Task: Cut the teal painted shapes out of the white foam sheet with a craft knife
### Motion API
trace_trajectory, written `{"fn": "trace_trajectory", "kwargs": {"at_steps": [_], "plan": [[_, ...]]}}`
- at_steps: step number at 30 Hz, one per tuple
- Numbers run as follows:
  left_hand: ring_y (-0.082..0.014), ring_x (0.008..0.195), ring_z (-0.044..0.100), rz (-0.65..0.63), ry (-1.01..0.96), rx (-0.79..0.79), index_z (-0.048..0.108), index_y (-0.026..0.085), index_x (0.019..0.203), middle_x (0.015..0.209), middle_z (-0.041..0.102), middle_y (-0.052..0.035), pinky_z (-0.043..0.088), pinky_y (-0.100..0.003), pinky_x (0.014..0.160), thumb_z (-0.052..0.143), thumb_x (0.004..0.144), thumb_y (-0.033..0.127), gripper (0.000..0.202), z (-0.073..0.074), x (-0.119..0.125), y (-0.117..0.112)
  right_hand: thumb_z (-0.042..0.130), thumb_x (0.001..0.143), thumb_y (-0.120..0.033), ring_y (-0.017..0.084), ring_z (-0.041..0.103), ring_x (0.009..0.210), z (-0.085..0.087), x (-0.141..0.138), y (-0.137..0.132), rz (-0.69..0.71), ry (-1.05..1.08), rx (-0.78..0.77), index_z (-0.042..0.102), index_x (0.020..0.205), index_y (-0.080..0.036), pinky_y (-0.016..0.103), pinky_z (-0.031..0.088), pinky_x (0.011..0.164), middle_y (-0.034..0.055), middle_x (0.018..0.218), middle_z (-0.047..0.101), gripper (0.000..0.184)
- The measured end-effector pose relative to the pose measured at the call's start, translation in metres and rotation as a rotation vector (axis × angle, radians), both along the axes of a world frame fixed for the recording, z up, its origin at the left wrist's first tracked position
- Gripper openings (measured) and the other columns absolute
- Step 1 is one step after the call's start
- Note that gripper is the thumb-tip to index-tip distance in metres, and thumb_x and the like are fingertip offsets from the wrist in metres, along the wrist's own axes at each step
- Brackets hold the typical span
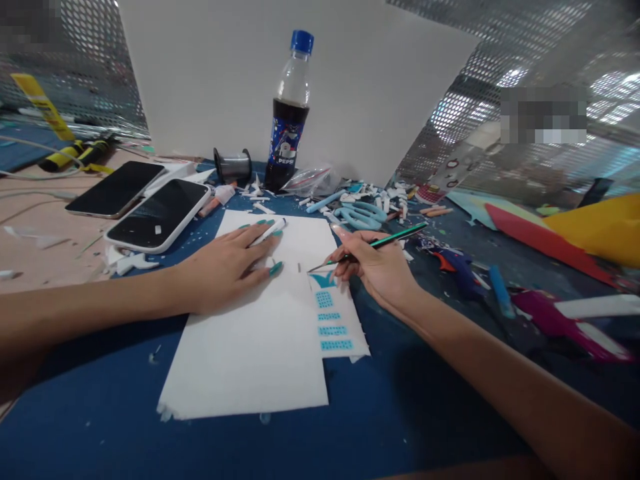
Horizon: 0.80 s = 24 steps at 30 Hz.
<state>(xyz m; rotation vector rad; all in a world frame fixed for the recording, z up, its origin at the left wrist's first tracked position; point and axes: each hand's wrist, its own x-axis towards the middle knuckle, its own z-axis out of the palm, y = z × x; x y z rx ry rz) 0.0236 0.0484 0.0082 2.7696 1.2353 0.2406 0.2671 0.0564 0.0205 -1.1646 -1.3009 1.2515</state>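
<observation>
My left hand (235, 270) lies flat with spread fingers on a white sheet (255, 360), pressing it to the blue table. A white pen (270, 231) lies among its fingers; I cannot tell if it is gripped. My right hand (375, 270) is closed around a slim green-and-black pencil-like tool (400, 236). Its fine tip touches or hovers just over the top of a smaller white piece (357, 333), beside a blue curved shape (324, 280). Down that piece run several blue dotted patches (333, 331). The small piece meets the right edge of the large sheet.
Two phones (159, 217) lie at the left. A Pepsi bottle (287, 133) and a spool (233, 165) stand behind the paper. Blue-handled scissors (360, 215) rest among white scraps (395, 195). Glue guns (575, 327) and coloured sheets (545, 240) are at the right.
</observation>
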Motion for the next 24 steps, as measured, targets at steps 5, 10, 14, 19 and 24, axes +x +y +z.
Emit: {"fn": "trace_trajectory", "kwargs": {"at_steps": [5, 10, 14, 19, 24], "plan": [[-0.0315, 0.138, 0.028, -0.009, -0.022, 0.033, 0.035, 0.013, 0.143, 0.152, 0.028, -0.0164, 0.030, -0.048, 0.110, 0.022, 0.098, 0.044, 0.056, -0.0046, -0.0030, 0.0011, 0.074, 0.071, -0.040, 0.010, 0.060, 0.039, -0.0016, 0.0044, 0.0067, 0.044, -0.010, -0.042, 0.060, 0.052, -0.015, 0.019, 0.053, 0.038, 0.0037, 0.055, 0.064, 0.034], [-0.0308, 0.139, 0.027, -0.015, -0.022, 0.027, 0.032, 0.015, 0.145, 0.153, 0.027, -0.0147, 0.029, -0.048, 0.111, 0.019, 0.098, 0.047, 0.058, -0.0070, -0.0053, 0.0026, 0.071, 0.074, -0.039, 0.012, 0.062, 0.041, -0.0048, 0.0088, 0.0089, 0.031, 0.012, -0.057, 0.059, 0.055, -0.015, 0.021, 0.054, 0.040, 0.0049, 0.058, 0.066, 0.033], [-0.0314, 0.139, 0.027, -0.002, -0.008, 0.007, 0.031, 0.014, 0.146, 0.153, 0.025, -0.0146, 0.029, -0.049, 0.110, 0.019, 0.099, 0.047, 0.058, -0.0056, -0.0051, 0.0015, 0.069, 0.075, -0.037, 0.012, 0.061, 0.040, -0.0052, 0.0076, 0.0093, 0.007, 0.025, -0.072, 0.059, 0.056, -0.014, 0.019, 0.053, 0.038, 0.0053, 0.058, 0.067, 0.031], [-0.0331, 0.138, 0.028, -0.007, -0.020, 0.004, 0.033, 0.014, 0.145, 0.153, 0.026, -0.0151, 0.030, -0.050, 0.109, 0.019, 0.098, 0.049, 0.060, -0.0050, -0.0045, 0.0018, 0.064, 0.078, -0.028, 0.011, 0.060, 0.038, -0.0051, 0.0062, 0.0083, -0.056, 0.041, -0.097, 0.058, 0.055, -0.014, 0.018, 0.051, 0.036, 0.0047, 0.055, 0.066, 0.028], [-0.0342, 0.139, 0.027, -0.016, -0.028, -0.014, 0.031, 0.014, 0.146, 0.154, 0.023, -0.0151, 0.030, -0.051, 0.109, 0.018, 0.098, 0.050, 0.062, -0.0047, -0.0055, 0.0033, 0.062, 0.079, -0.027, 0.012, 0.061, 0.039, -0.0089, 0.0092, 0.0081, -0.057, 0.046, -0.092, 0.057, 0.055, -0.015, 0.020, 0.054, 0.039, 0.0058, 0.057, 0.067, 0.028]]}}
